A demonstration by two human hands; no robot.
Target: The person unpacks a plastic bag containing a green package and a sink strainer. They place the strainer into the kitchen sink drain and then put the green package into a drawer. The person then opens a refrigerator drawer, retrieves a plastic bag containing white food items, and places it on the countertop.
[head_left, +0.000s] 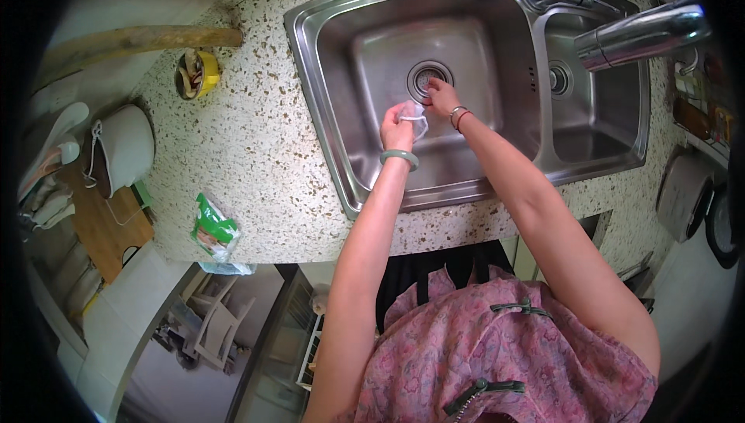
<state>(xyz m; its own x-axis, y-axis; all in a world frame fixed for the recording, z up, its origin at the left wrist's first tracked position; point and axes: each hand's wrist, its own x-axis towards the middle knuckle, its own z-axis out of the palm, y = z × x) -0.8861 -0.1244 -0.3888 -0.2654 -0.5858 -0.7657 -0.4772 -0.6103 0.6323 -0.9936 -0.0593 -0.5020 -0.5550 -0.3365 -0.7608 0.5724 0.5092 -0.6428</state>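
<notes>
My left hand [395, 130], with a green bangle at its wrist, is closed on a thin, whitish, see-through mesh bag [417, 118] with a white band along its edge. It is over the large basin of the steel sink [365, 178]. My right hand [444, 98] is at the near right edge of the round drain strainer [427, 79], its fingers bent and drawn together. Whether they pinch the strainer or only touch it is too small to tell.
A chrome faucet [644, 35] reaches over the smaller right basin [586, 124]. On the speckled counter [264, 159] are a yellow cup [208, 74] and a green-and-white packet [215, 229]. A white pot-like container [128, 147] and a wooden board [116, 225] stand at left.
</notes>
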